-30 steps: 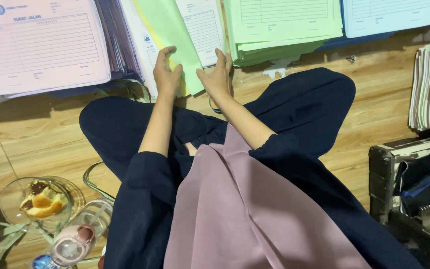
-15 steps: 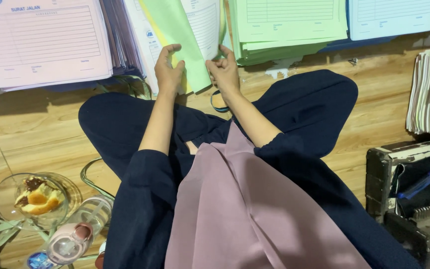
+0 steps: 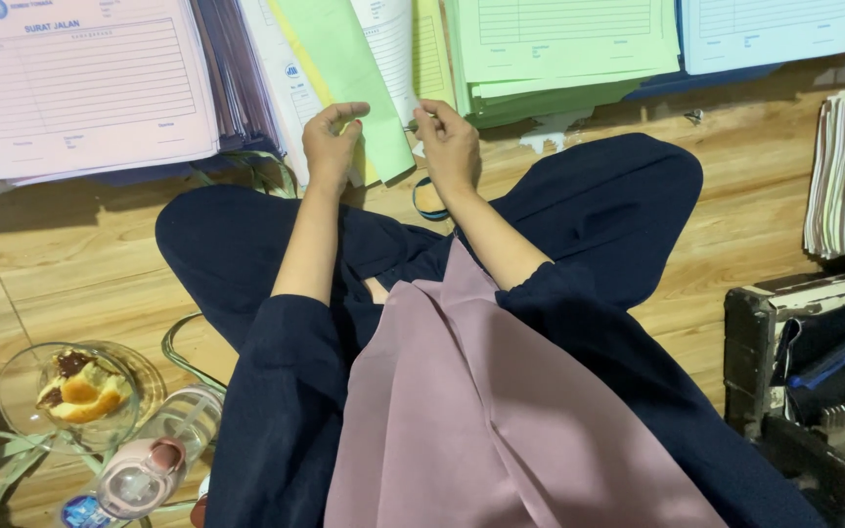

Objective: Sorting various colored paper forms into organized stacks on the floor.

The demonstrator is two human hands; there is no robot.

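green sheet (image 3: 349, 78) between left hand (image 3: 328, 147), right hand (image 3: 450, 145).

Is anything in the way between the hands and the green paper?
Nothing visible stands in the way. The left hand is right at the left edge of the green sheet, and the right hand is at its right side, fingers by the white form lying next to it. Both hands are already at the papers.

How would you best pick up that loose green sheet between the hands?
Probably by the green sheet's lower edge, coming from the person's side: that end lies free over the stacks, right between the left hand and right hand, while its top runs out of frame.
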